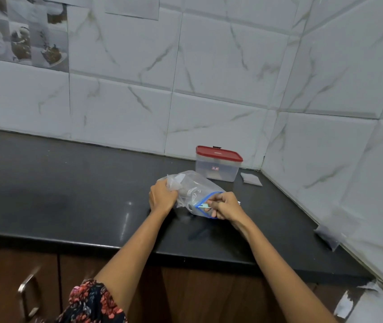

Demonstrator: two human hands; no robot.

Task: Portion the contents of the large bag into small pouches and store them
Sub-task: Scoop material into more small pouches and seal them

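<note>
1. Head view looks down on a black stone bench (69,194) set in a corner of white marbled wall tiles (220,78).
2. A large clear plastic bag with a blue zip edge (200,192) lies on its side on the bench, near the corner, its blue mouth turned toward the right hand.
3. The left hand (162,197) grips the crumpled end of the bag, its fingers curled into the plastic.
4. The right hand (226,206) is at the blue mouth, its fingers curled tight on a small pale green piece (204,206) at the bag's opening; what that piece is I cannot tell.
5. Just behind the bag stands a clear plastic box with a red lid (218,163), shut, close to the wall.
6. A small filled clear pouch (251,179) lies flat beside the box on its right.
7. Another small pouch (330,236) rests at the bench's right edge, against the side wall.
8. Below the bench are brown wooden cupboard doors (11,276) with a metal handle (28,297).
</note>
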